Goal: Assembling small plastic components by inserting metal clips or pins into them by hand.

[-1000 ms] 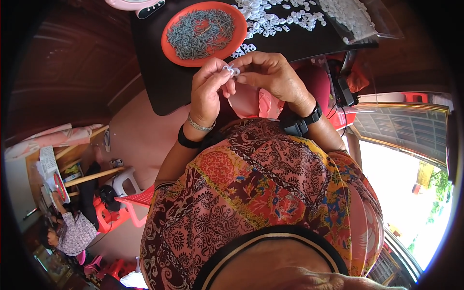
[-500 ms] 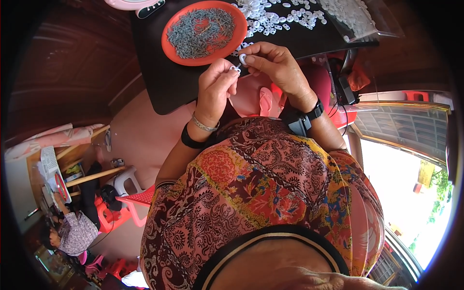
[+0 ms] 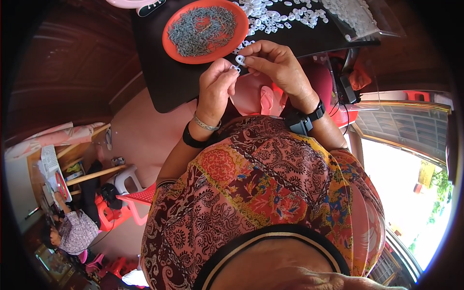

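My left hand (image 3: 217,83) pinches a small white plastic piece with holes (image 3: 235,69) between thumb and fingers. Close beside it, my right hand (image 3: 273,63) grips a white plastic ring-like piece (image 3: 240,60). The two pieces meet or nearly touch at my fingertips, just off the table's near edge. Whether a screw sits between them is too small to tell. Beyond my left hand, an orange plate (image 3: 175,52) holds a heap of small grey screws (image 3: 200,31). Past my right hand, many loose white plastic pieces (image 3: 270,18) lie scattered over the black table (image 3: 169,89).
A clear bag of white pieces (image 3: 355,21) lies at the table's right end. A pink-and-white object (image 3: 137,5) stands at the far left. Red plastic stools (image 3: 104,210) and a seated person (image 3: 79,232) are off to the left.
The ring-like piece in my right hand has turned so its hole faces up more, and shifted slightly left. My left hand keeps its pinch almost in place.
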`<move>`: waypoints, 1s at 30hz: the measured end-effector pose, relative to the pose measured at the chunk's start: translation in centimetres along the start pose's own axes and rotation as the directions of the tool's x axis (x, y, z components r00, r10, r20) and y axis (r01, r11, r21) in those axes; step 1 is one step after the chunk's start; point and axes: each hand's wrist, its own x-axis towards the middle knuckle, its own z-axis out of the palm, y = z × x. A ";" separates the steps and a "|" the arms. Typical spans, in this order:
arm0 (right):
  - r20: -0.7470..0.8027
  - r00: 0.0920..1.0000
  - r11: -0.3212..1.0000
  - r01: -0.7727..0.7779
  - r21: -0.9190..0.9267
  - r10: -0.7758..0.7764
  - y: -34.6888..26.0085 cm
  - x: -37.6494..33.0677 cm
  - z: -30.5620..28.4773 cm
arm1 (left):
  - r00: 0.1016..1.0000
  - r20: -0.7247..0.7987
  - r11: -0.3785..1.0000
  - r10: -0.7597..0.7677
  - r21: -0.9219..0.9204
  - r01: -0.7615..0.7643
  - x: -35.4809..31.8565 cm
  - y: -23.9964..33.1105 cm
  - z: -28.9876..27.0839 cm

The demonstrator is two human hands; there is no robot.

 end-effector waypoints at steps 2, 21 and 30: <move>-0.003 1.000 1.000 0.008 0.004 -0.008 0.1 0.0 0.0 | 1.000 -0.001 1.000 -0.002 0.008 0.002 0.0 0.1 0.0; 0.000 1.000 0.997 0.017 -0.070 -0.017 0.1 -0.3 0.3 | 1.000 -0.005 0.999 0.005 0.049 -0.005 -0.2 0.3 0.2; 0.002 1.000 0.996 -0.005 -0.090 0.005 0.1 -0.2 0.3 | 1.000 -0.007 0.998 -0.008 0.065 0.008 -0.1 0.1 0.1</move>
